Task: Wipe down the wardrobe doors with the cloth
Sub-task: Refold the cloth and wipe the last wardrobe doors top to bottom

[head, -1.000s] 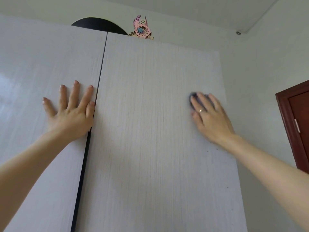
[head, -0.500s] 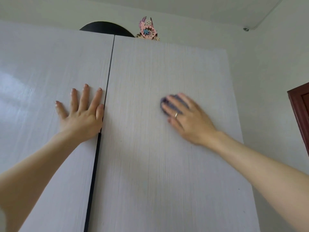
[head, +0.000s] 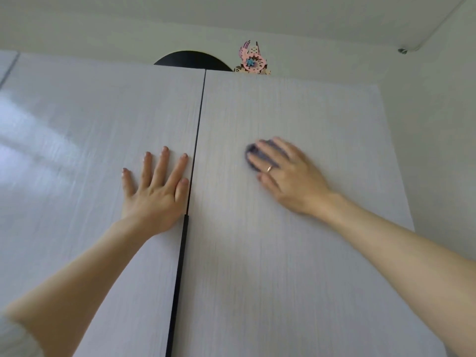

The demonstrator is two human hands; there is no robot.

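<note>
Our right hand (head: 291, 176) presses bluish-grey cloth (head: 253, 157) flat-fingered against upper right wardrobe door (head: 296, 253), near centre gap. Our left hand (head: 154, 188) spread flat, holding nothing, braces left wardrobe door (head: 85, 150) just beside gap. Pink ornament (head: 252, 60) sits atop wardrobe.

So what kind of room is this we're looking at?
Most likely a bedroom at home: tall pale wardrobe doors fill the view, a pink ornament sits on top, and plain white walls meet a white ceiling.
</note>
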